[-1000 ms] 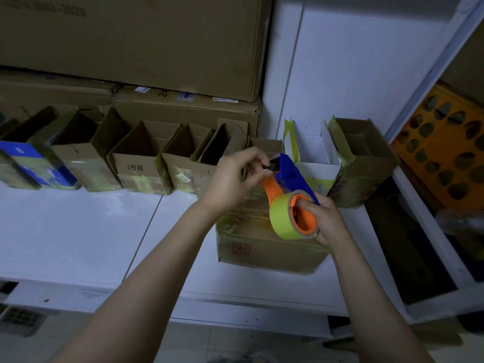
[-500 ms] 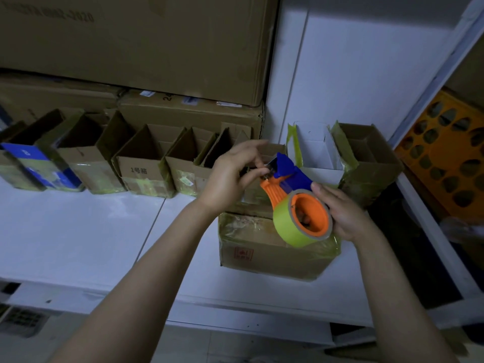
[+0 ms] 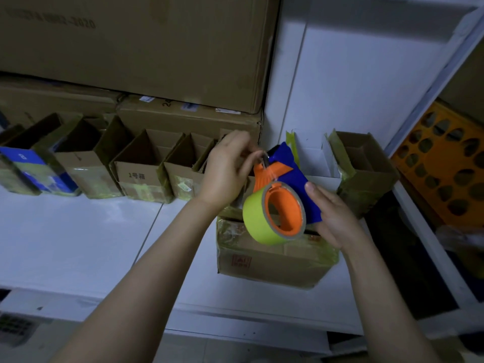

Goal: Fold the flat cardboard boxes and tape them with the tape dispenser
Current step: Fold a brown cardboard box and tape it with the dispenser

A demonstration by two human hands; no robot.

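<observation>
The right hand point(image 3: 332, 221) grips the blue-and-orange plastic tape dispenser point(image 3: 286, 172), loaded with yellow-green tape, above a taped brown cardboard box point(image 3: 269, 262) on the white counter point(image 3: 78, 237). The left hand point(image 3: 225, 171) pinches the dispenser's top end.

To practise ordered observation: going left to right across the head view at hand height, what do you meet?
Blue box → carton printed with a 1 → left hand → tape dispenser → right hand → orange crate.

Blurred fingers point(image 3: 242, 142) of the left hand point(image 3: 225, 174); top of taped box point(image 3: 269, 263) behind the tape dispenser point(image 3: 284, 191).
</observation>
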